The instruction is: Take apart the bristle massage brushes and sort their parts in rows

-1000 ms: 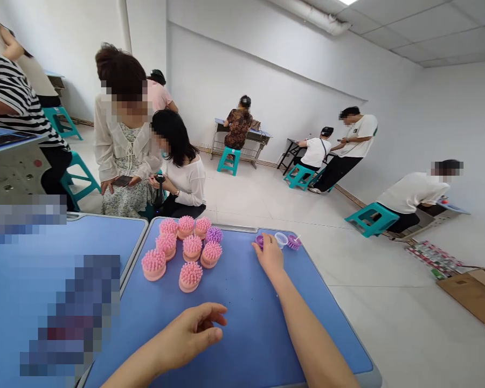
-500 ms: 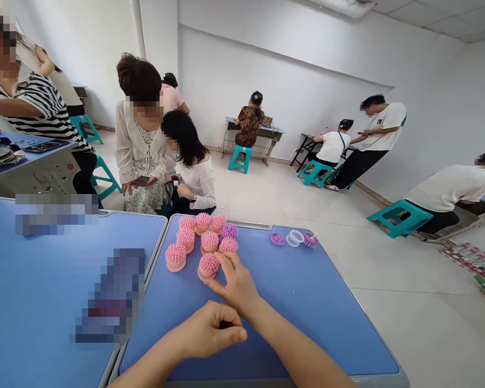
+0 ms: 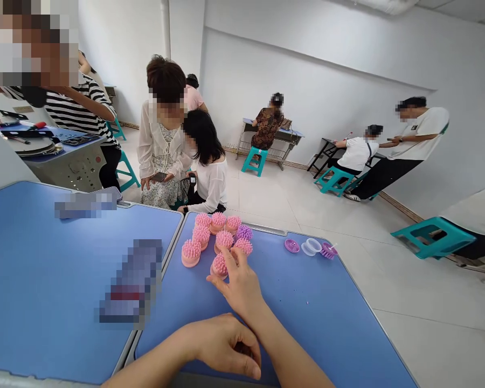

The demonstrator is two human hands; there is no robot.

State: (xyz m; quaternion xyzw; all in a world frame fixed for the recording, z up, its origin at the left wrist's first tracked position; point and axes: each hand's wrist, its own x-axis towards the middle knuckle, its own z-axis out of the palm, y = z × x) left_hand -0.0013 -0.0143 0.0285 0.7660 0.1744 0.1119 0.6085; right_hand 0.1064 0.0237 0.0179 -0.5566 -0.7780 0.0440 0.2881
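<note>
My right hand (image 3: 238,277) is at the front pink scalp brush (image 3: 219,265), thumb on its near side and fingers spread past its right side. The fingers are apart; whether they touch the brush is hard to tell. Several more pink scalp brushes (image 3: 191,252) with soft knobbly bristles stand bristles up behind and to the left. Among them is a purple scalp brush (image 3: 243,232). My left hand (image 3: 226,345) is loosely curled near the table's front, below my right forearm, with nothing visible in its hollow.
On the blue table (image 3: 307,323), toward the far right, lie a purple disc (image 3: 291,246), a clear ring (image 3: 311,247) and a purple bristle piece (image 3: 328,250). A blurred flat object (image 3: 131,285) lies on the adjoining left table. People sit or stand beyond; a teal stool (image 3: 432,237) is right.
The view has turned left, so everything sits further right. My right hand's fingers have lifted and loosened slightly at the front brush. My left hand has moved nearer the table's front edge.
</note>
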